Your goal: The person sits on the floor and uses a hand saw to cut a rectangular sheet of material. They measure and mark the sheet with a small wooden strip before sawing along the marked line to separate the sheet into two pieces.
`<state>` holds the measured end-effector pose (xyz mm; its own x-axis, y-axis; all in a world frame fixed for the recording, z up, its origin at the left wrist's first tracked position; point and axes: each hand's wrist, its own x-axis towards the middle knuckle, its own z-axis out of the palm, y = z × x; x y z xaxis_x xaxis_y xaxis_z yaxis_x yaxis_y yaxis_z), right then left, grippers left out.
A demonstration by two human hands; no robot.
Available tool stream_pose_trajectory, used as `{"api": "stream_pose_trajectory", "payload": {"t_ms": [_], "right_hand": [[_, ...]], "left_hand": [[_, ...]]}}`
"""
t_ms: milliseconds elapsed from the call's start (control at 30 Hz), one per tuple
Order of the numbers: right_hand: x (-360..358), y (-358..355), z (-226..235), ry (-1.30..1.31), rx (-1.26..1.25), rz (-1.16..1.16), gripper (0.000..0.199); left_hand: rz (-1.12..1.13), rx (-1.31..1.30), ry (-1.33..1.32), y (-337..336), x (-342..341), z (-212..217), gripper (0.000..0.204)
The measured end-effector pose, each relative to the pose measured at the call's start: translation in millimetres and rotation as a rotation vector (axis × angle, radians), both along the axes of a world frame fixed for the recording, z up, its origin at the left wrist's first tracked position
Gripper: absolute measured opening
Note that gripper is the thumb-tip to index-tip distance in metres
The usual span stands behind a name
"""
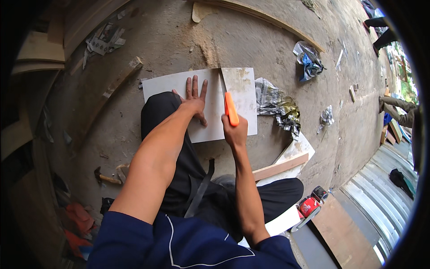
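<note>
Rough workshop or building-site floor, partly open to outdoors. Bare dusty concrete floor [251, 40] strewn with crumpled paper scraps [277, 105] and torn plastic [309, 60]. Wood strips and offcuts [280, 167] lying about; curved board [264, 18] at far edge. Hammer [107, 178] on ground at left. Corrugated metal sheet [380, 201] at right. Greenery [408, 89] visible beyond the right edge.

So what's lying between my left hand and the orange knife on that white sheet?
Nothing: in the head view, only bare white sheet separates the left hand, pressed flat, from the orange knife held in the right hand.
</note>
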<state>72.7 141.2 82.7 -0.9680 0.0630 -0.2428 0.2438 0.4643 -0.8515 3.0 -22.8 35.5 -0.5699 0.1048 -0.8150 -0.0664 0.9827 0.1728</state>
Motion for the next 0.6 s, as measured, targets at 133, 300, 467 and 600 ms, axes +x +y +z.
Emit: {"api": "stream_pose_trajectory", "payload": {"t_ms": [133, 300, 467, 600], "right_hand": [[78.5, 17.9, 23.6, -0.002, -0.033, 0.064, 0.019], [38.0, 7.6, 6.5, -0.024, 0.033, 0.042, 0.024], [10.4, -0.7, 1.6, -0.016, 0.04, 0.019, 0.026], [84.4, 21.0, 29.2, -0.018, -0.056, 0.021, 0.021]], "left_hand": [[0.061, 0.001, -0.041, -17.0, 2.1, -9.3, 0.158], [0.033, 0.009, -0.024, -7.0, 0.4, -19.0, 0.159], [0.028, 0.017, -0.034, -3.8, -0.2, -17.9, 0.159], [0.043, 0.004, -0.016, -19.4, -1.3, -18.5, 0.159]]}}
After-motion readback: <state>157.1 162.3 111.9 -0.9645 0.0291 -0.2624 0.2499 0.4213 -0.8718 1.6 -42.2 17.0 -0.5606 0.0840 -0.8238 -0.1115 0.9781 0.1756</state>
